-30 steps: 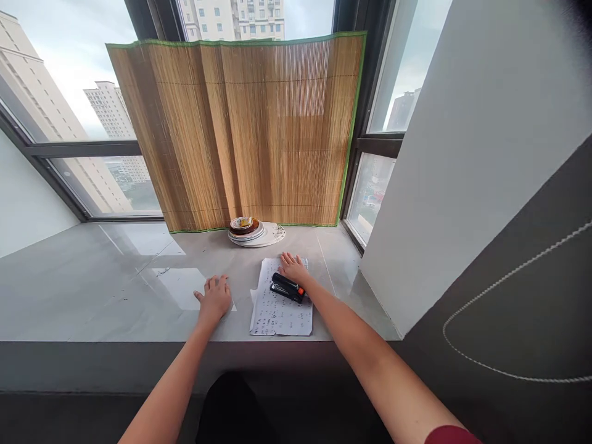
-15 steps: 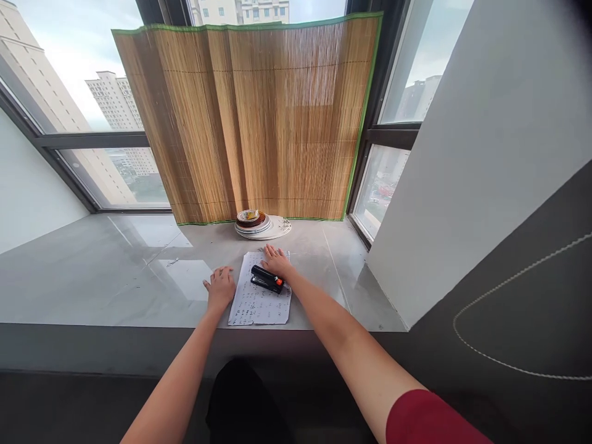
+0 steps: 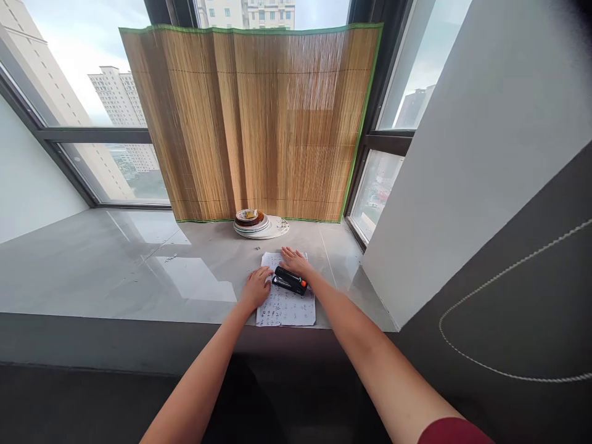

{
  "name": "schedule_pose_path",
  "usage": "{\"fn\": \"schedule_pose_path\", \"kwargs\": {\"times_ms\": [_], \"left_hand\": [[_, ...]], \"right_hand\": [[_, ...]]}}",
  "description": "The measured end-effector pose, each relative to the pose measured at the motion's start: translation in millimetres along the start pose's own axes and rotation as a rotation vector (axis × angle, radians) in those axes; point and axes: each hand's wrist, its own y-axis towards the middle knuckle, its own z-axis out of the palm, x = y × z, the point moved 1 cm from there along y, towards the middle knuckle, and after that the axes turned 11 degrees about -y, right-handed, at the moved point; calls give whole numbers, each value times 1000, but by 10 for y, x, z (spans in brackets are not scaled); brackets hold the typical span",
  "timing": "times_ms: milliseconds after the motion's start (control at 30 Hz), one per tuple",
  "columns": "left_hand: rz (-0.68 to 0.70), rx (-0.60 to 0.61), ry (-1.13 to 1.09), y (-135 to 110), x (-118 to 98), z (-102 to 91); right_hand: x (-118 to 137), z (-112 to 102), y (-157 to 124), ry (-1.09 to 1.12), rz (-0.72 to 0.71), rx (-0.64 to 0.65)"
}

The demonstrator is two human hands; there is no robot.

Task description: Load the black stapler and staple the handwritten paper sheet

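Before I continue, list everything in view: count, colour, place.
Windowsill: 1, pale grey, mid-frame
Bamboo blind: 1, tan with green edging, behind the windowsill
Stacked dishes: several, white and brown, at the blind's foot
Handwritten paper: sheet count unclear, white, windowsill's front
Stapler: 1, black and orange, on the paper
Tiny bits: few, colour unclear, behind the paper
Windows: several, dark-framed, back and right
Buildings: several, pale, outside
Walls: 2, white, left and right
Cord: 1, pale, far right
Left hand: 1, bare, paper's left edge
Right hand: 1, bare, beside the stapler
Sleeve: 1, maroon, lower right
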Motion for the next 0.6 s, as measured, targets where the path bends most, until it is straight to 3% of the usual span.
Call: {"fn": "schedule_pose_path", "kwargs": {"times_ms": [100, 167, 267, 400, 600], "left_hand": [[-32, 8, 8, -3, -53, 52], [-25, 5, -9, -18, -36, 29], [-31, -11, -19, -25, -8, -9], [-24, 6, 6, -23, -32, -40], [30, 123, 44, -51, -121, -118]], "right_hand": [[-48, -97, -137, 178, 122, -232], [-80, -125, -339, 232, 169, -304], [-79, -103, -735, 348, 39, -318], [-20, -66, -1120, 242, -94, -280], [-5, -145, -1156, 273, -4, -338]]}}
